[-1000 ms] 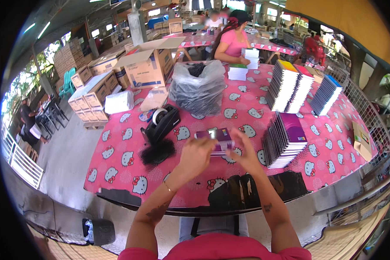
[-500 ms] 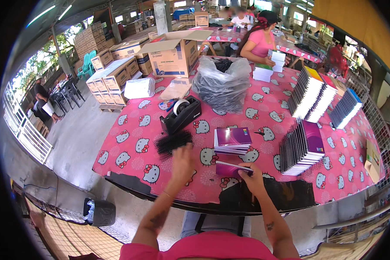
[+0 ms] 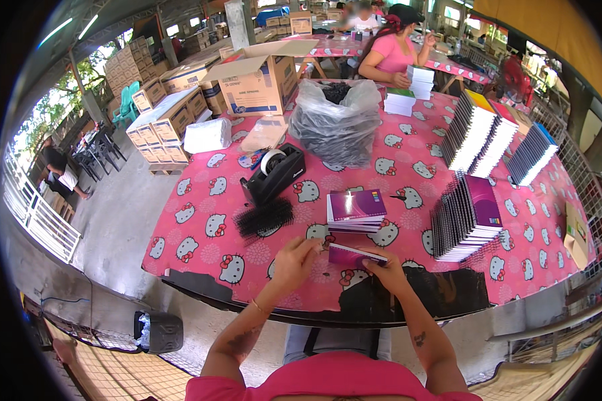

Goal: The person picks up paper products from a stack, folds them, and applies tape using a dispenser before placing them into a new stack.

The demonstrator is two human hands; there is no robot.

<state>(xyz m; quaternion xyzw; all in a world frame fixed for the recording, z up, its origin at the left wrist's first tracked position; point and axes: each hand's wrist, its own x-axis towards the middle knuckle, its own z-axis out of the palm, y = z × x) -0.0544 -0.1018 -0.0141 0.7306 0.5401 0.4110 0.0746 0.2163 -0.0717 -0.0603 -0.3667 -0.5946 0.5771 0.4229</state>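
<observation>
My right hand (image 3: 388, 270) grips a small purple-covered notebook (image 3: 348, 255) above the table's near side, thumb on its cover. Close to the notebook's left end is my left hand (image 3: 295, 263), fingers pinched together; whatever they hold is too small to make out. A heap of black spiral binding coils (image 3: 264, 219) lies beyond my left hand. Just past the held notebook sits a short stack of purple notebooks (image 3: 357, 208). To the right stands a larger stack of spiral-bound purple notebooks (image 3: 467, 220).
A black tape dispenser (image 3: 274, 175) and a plastic bag of black coils (image 3: 334, 127) stand farther back. Yellow-covered notebooks (image 3: 471, 130) and blue-topped ones (image 3: 534, 159) rise at the right. An open carton (image 3: 257, 87) is at the far left. A co-worker (image 3: 394, 53) handles notebooks across the table.
My left hand has left the coil heap and moved right, toward the notebook's left end. The notebook stays in my right hand. Across the table, the co-worker has raised a hand.
</observation>
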